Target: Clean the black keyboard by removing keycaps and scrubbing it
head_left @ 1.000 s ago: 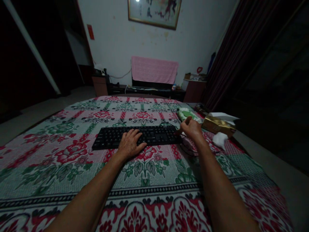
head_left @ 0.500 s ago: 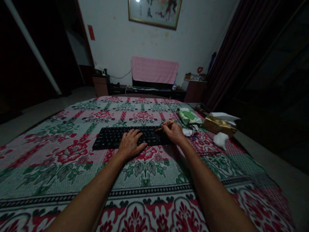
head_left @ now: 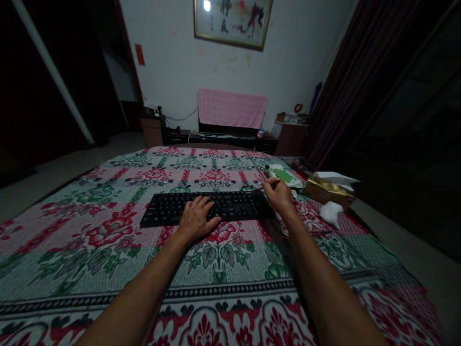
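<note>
Right hand (head_left: 278, 196) shifts right, pinching thin brown stick (head_left: 258, 189) | black plastic keyboard (head_left: 228, 206) leftward, paralleling far edge of floral cloth (head_left: 216, 264) | left hand (head_left: 196, 217) atop, spread

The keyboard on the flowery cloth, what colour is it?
The keyboard is black, seen best in the head view.

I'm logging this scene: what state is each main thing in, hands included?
Black rectangular plastic keyboard: lying flat.
Left hand: fingers spread, resting on the keyboard.
Right hand: fingers pinched, apparently on a thin dark stick.
Gold rectangular box: open, white sheet protruding.
Soft white wad: crumpled.
Green-and-white soft packet: flat, seal unclear.
Pink rectangular cloth: draped.
Gold-framed picture: hanging.
Floral patterned tablecloth: spread out.
</note>
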### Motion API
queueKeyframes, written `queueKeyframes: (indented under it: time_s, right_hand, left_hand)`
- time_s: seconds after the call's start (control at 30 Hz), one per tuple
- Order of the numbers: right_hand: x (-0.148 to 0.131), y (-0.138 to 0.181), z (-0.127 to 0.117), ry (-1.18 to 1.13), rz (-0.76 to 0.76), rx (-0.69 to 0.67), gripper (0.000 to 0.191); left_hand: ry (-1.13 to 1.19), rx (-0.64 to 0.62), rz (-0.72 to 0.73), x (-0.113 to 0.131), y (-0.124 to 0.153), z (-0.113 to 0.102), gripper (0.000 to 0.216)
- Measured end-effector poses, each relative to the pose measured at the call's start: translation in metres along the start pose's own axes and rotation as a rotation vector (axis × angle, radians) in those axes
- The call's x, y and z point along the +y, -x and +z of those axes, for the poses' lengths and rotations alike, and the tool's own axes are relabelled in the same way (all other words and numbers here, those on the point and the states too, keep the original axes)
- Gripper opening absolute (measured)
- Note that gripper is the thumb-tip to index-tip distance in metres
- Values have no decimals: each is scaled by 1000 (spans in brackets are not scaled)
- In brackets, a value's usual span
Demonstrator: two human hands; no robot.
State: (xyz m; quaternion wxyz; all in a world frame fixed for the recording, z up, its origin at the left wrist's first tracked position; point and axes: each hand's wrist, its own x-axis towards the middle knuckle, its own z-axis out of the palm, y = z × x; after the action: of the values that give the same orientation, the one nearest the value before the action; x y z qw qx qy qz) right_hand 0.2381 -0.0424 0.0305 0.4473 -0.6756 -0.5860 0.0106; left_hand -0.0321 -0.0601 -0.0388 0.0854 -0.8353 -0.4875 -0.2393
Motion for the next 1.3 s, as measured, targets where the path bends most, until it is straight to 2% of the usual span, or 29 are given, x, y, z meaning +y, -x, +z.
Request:
queueKeyframes:
  time_s: [0.1, 0.2, 0.37, 0.6, 0.73, 0.83, 0.97, 1.07, 1.17, 1.3]
  right_hand:
    - [-15, -3, 19, -132, -129, -127, 21]
    - [-33, -4, 34, -164, -210, -211, 20]
    - [-49, -2, 46, -119, -213, -269, 20]
    - [-29, -10, 31, 102, -169, -193, 19]
    - [-10, -18, 13, 236, -71, -120, 18]
    - [1, -24, 5, 244, -2, -77, 20]
    - [1, -24, 12, 79, -61, -71, 23]
    - [-7, -19, 25, -24, -136, -136, 23]
    - [-10, -15, 29, 49, -137, -172, 22]
    - [0, -20, 16, 212, -25, -78, 23]
  left_hand:
    - [1, 10, -1, 1, 0, -1, 51]
    - [11, 12, -4, 1, 1, 0, 52]
    - [28, -4, -19, 1, 0, 0, 54]
    - [56, 14, -16, 2, 0, -1, 52]
    - [54, 11, -15, 1, 0, 0, 52]
    - [44, 7, -14, 1, 0, 0, 51]
    - [41, 3, -11, 1, 0, -1, 51]
    - [33, 7, -13, 1, 0, 0, 51]
    - [31, 12, -10, 1, 1, 0, 51]
    - [28, 15, -8, 2, 1, -1, 50]
